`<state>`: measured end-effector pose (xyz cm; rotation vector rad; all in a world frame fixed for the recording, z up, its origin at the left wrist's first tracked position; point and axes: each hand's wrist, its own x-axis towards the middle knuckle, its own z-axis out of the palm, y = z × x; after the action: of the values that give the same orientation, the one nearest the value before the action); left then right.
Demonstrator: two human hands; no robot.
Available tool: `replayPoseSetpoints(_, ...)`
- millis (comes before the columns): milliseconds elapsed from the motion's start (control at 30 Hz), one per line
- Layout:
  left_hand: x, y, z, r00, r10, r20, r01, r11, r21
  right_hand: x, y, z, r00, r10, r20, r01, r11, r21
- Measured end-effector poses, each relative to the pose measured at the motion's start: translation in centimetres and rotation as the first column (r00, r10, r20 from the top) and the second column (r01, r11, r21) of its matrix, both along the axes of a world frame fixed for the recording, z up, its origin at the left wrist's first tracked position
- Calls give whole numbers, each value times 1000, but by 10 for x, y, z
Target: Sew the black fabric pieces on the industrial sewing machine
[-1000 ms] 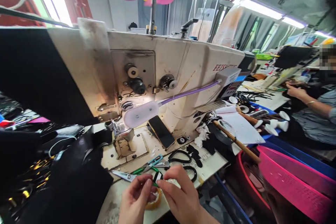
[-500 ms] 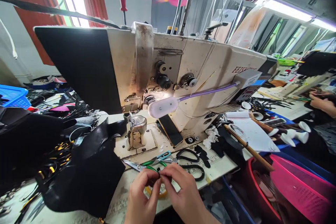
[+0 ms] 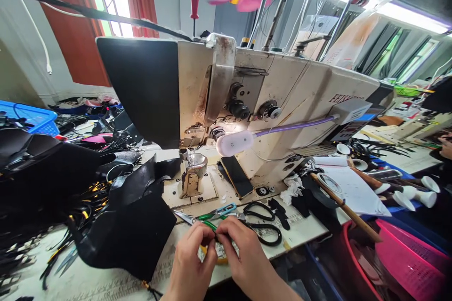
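View has swung left since a second ago; fingertips have closed in.

Left hand [image 3: 192, 256] and right hand [image 3: 245, 249] meet tip to tip, pinched on a small black piece [image 3: 215, 237]. It's mostly hidden; can't tell how firm. From the tips: yellow roll [image 3: 222, 261] at 6 o'clock, black-handled scissors [image 3: 263, 225] at 3, bare blade [image 3: 184, 217] at 10. Likely failure: a loose pinch drops the piece, lost among black scraps [image 3: 281, 215] at 2. Also possible: left knuckles nicked by drifting toward the blade.
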<state>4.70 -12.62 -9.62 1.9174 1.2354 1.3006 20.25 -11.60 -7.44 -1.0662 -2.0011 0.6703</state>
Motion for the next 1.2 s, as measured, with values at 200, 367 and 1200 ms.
replayPoseSetpoints(200,-9,-1,1,950,-4,313,110,941,-321,0,5,-4,948,-85,-307,-65,892,-448)
replayPoseSetpoints(367,-30,6,6,819,235,524,121,821,-558,43,16,6,764,-167,-623,-221,839,-497)
replayPoseSetpoints(1200,-187,-38,-17,540,657,526,-383,748,-541,-35,26,2,674,-418,-609,-104,763,-638)
